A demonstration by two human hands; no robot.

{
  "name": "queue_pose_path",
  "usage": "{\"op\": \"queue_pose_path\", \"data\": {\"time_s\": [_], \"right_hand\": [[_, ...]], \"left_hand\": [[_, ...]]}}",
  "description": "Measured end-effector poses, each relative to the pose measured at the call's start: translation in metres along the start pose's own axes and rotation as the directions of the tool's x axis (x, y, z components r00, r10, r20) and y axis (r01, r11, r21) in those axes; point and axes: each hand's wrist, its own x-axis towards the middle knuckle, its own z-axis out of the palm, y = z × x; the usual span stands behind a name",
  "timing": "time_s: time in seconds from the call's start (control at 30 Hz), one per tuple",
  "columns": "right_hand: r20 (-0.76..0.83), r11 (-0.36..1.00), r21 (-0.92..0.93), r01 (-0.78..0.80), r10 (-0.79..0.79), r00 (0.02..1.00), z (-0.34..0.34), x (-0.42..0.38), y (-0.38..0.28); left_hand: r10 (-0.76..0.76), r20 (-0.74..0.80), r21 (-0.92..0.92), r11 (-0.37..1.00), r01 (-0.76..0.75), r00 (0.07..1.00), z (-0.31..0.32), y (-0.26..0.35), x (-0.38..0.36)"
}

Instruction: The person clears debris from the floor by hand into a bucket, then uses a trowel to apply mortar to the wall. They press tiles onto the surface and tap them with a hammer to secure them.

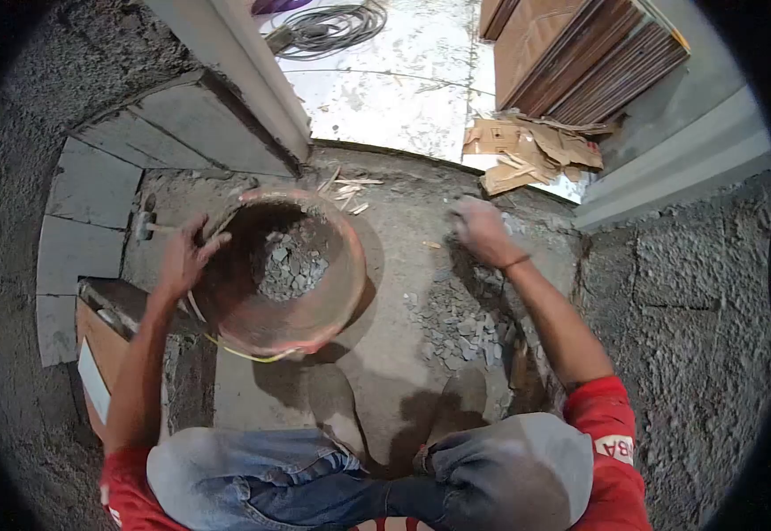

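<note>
A wide reddish-brown tub (pixel 350 265) stands tilted on the rough floor in front of me, with grey tile rubble (pixel 290 265) inside. My left hand (pixel 186 258) grips its left rim, fingers bent over the edge. To the right, my right hand (pixel 484 232) is over the floor near the doorway, back of the hand up. Its fingers are blurred, and whatever may be under them is hidden. Between that hand and my right foot lies a loose heap of broken grey pieces (pixel 463 332).
A hammer (pixel 146 226) lies left of the tub. Wood splinters (pixel 347 190) are scattered by the threshold. Beyond it are coiled cable (pixel 328 31), torn cardboard (pixel 527 150) and stacked brown panels (pixel 580 62). Rough plaster walls (pixel 686 283) close in both sides.
</note>
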Motion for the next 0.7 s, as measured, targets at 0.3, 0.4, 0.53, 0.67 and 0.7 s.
{"op": "queue_pose_path", "data": {"time_s": [0.3, 0.4, 0.53, 0.67, 0.7], "right_hand": [[0.072, 0.887, -0.089, 0.453, -0.448, 0.891, 0.134, 0.167, -0.085], [0.013, 0.762, -0.124, 0.636, -0.639, 0.769, 0.17, 0.188, -0.086], [0.059, 0.706, -0.351, 0.615, -0.639, 0.767, 0.185, 0.175, -0.088], [0.384, 0.86, -0.231, 0.455, -0.349, 0.855, 0.142, 0.16, -0.095], [0.382, 0.861, -0.226, 0.456, -0.353, 0.854, 0.146, 0.155, -0.088]], "left_hand": [[-0.482, -0.336, -0.574, 0.786, 0.23, 0.809, 0.035, 0.04, -0.154], [-0.67, -0.247, -0.699, 0.623, 0.35, 0.7, 0.042, 0.033, -0.171], [-0.758, -0.178, -0.717, 0.536, 0.444, 0.628, 0.041, 0.022, -0.175], [-0.717, -0.2, -0.716, 0.572, 0.4, 0.668, 0.046, 0.012, -0.178], [-0.725, -0.181, -0.742, 0.544, 0.392, 0.664, 0.047, 0.012, -0.177]]}}
